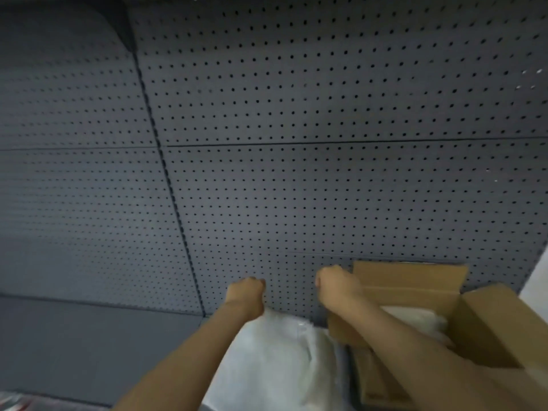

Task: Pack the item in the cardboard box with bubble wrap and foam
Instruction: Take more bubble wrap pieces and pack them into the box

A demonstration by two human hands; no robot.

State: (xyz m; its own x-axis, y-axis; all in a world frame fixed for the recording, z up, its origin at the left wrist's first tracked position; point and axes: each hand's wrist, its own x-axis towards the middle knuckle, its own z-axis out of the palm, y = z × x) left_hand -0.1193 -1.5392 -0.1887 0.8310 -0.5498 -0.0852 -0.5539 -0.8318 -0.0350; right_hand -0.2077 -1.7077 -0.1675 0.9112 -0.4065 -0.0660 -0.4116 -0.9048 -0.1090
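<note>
An open cardboard box [486, 327] stands at the lower right, flaps up, with pale wrapping or foam [415, 318] inside. A sheet of clear bubble wrap [275, 360] hangs below and between my forearms, left of the box. My left hand [246, 295] is a closed fist on the sheet's top edge. My right hand [335, 284] is also closed, raised in front of the box's left flap; whether it grips the sheet is hidden. The item itself is not visible.
A grey pegboard wall [296, 143] fills most of the view, with a dark seam running down its left part. A grey surface [74, 345] lies at the lower left. A white edge [536, 280] shows at the far right.
</note>
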